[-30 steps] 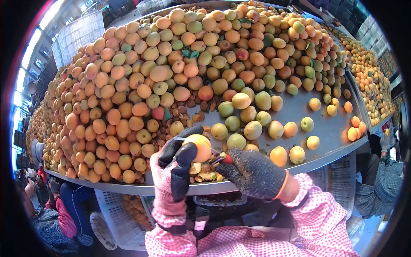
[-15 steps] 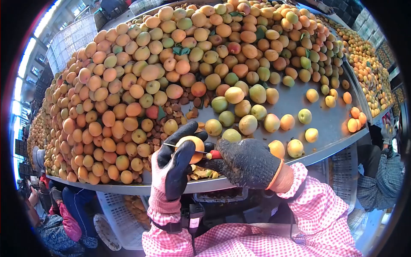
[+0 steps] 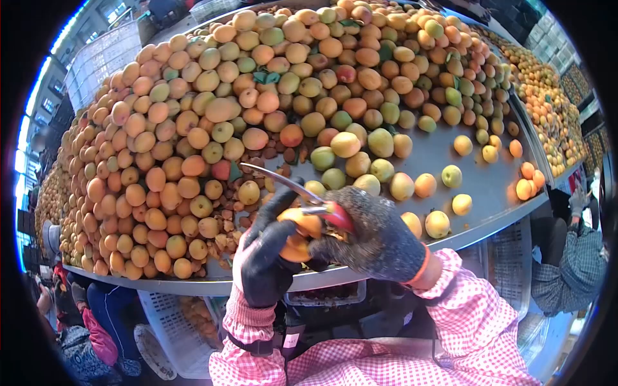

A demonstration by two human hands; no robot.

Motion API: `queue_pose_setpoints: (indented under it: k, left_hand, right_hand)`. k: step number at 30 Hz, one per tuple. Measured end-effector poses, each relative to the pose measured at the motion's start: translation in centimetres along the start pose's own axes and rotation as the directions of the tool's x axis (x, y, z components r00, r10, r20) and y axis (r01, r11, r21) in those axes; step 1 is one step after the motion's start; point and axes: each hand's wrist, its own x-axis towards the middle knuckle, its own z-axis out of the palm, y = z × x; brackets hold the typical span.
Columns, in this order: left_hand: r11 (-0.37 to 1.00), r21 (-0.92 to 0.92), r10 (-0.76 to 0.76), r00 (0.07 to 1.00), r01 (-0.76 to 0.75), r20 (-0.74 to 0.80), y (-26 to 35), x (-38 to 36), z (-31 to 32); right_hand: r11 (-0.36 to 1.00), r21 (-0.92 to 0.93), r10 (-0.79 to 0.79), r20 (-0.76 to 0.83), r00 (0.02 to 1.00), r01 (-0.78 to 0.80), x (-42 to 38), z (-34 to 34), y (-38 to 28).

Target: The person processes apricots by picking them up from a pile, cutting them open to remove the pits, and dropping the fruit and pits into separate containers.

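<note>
We have the cut apricot (image 3: 294, 249) in our left hand (image 3: 265, 260), its fingers curled closed around the fruit above the table's (image 3: 187, 287) near edge. Our right hand (image 3: 380, 238) has its fingers wrapped around the knife (image 3: 340, 217) by its red handle. The fruit should be light, soft, easily bruised and perhaps slippery where cut; we best cradle it gently by the outer skin, clear of the blade.

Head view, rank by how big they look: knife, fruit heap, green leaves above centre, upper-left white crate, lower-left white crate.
1. Fruit heap
2. Upper-left white crate and lower-left white crate: too alike to rank
3. Knife
4. Green leaves
</note>
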Motion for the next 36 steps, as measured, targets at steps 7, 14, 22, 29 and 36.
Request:
queue_pose_setpoints:
  k: [7,14,22,29,36]
  left_hand:
    - [0.121,-0.751,-0.73,0.571,0.649,0.376,4.4,2.6,-1.0]
    - [0.365,-0.818,-0.65,0.75,0.445,0.118,3.6,3.0,-1.0]
    - [0.202,-0.842,-0.638,0.72,0.5,0.275,2.6,1.5,-0.8]
    - [0.214,-0.814,-0.7,0.666,0.54,0.258,3.2,2.6,-0.4]
    - [0.338,-0.637,-0.667,0.654,0.692,0.356,2.2,2.5,-0.7]
  right_hand:
    - [0.748,0.366,0.453,0.328,0.829,-0.554,2.3,-0.4,0.6]
    - [0.979,0.089,0.199,-0.197,0.96,-0.185,1.8,1.5,0.0]
    - [0.851,0.481,0.359,-0.241,0.902,-0.21,-0.4,-2.5,-5.3]
    - [0.972,0.076,0.222,-0.007,0.975,-0.221,-0.4,-3.7,-4.6]
    - [0.989,0.12,0.074,0.132,0.988,-0.09,0.5,-6.3,-2.0]
